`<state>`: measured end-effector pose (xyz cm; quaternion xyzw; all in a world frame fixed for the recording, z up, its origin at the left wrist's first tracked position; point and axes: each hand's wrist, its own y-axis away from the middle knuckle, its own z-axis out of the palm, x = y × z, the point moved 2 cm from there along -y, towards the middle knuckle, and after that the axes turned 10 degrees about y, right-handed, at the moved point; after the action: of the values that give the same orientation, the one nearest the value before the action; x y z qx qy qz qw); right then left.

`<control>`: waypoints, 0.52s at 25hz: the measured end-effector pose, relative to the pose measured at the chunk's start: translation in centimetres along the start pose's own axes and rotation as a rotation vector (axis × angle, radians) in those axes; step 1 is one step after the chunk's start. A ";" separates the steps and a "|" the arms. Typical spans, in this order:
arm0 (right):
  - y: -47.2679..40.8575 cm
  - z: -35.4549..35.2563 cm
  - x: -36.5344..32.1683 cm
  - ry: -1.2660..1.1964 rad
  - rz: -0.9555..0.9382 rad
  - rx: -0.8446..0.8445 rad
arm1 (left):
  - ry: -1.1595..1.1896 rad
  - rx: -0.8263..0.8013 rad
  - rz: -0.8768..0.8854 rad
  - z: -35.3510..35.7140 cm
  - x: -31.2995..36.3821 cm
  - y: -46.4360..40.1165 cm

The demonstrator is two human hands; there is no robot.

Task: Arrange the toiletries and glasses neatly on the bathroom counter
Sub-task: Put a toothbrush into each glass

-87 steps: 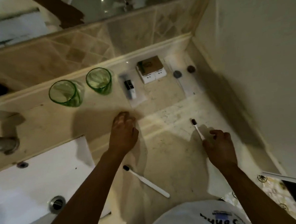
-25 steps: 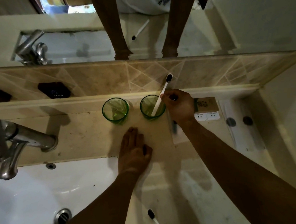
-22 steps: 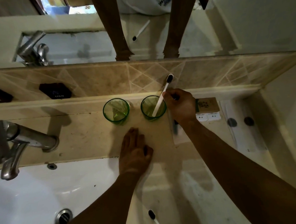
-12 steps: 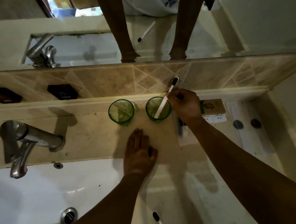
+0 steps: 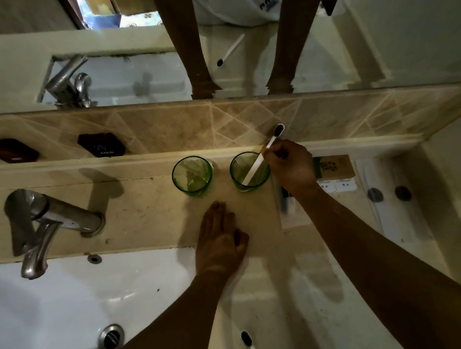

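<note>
Two green glasses stand side by side at the back of the beige counter (image 5: 146, 213): the left glass (image 5: 192, 175) and the right glass (image 5: 249, 170). A white toothbrush with dark bristles (image 5: 265, 152) leans in the right glass, head up, and my right hand (image 5: 290, 167) pinches its handle just above the rim. My left hand (image 5: 220, 241) lies flat on the counter in front of the glasses, holding nothing. A second white toothbrush (image 5: 249, 342) lies near the front edge, partly cut off.
A steel tap (image 5: 47, 218) juts over the white sink (image 5: 57, 303) at left. Right of my right hand sit a brown-topped box (image 5: 333, 167), a plastic sachet (image 5: 288, 208) and a white strip with two dark caps (image 5: 388, 194). Two dark labels (image 5: 101, 145) stand on the tiled ledge below the mirror.
Since 3.5 s ago my right hand has carried the toothbrush from the counter into the right glass. Over the last second it has held it there; only the view shifted slightly.
</note>
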<state>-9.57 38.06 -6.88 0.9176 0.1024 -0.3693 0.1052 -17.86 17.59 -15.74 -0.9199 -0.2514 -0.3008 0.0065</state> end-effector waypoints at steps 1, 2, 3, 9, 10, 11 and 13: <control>0.0 -0.1 0.2 0.007 0.021 0.000 | 0.004 0.004 0.002 0.0 0.0 0.0; 0.0 -0.1 0.4 0.006 0.040 -0.007 | 0.005 0.002 0.002 -0.1 0.0 0.0; 0.0 -0.1 0.5 0.007 0.050 -0.014 | 0.004 0.000 0.003 -0.1 0.0 0.0; -0.1 0.0 0.6 0.012 0.058 -0.032 | -0.019 0.009 0.013 0.2 -0.2 -0.1; -0.1 0.1 0.6 0.030 0.057 -0.037 | -0.023 0.015 0.012 0.3 -0.3 -0.1; -0.1 0.2 0.6 0.049 0.053 -0.040 | -0.029 0.020 0.011 0.4 -0.4 -0.1; -0.2 0.4 0.6 0.070 0.045 -0.042 | -0.040 0.019 0.010 0.5 -0.4 -0.1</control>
<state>-9.44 38.22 -7.63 0.9296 0.0928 -0.3324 0.1291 -17.88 17.61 -16.36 -0.9268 -0.2498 -0.2801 0.0116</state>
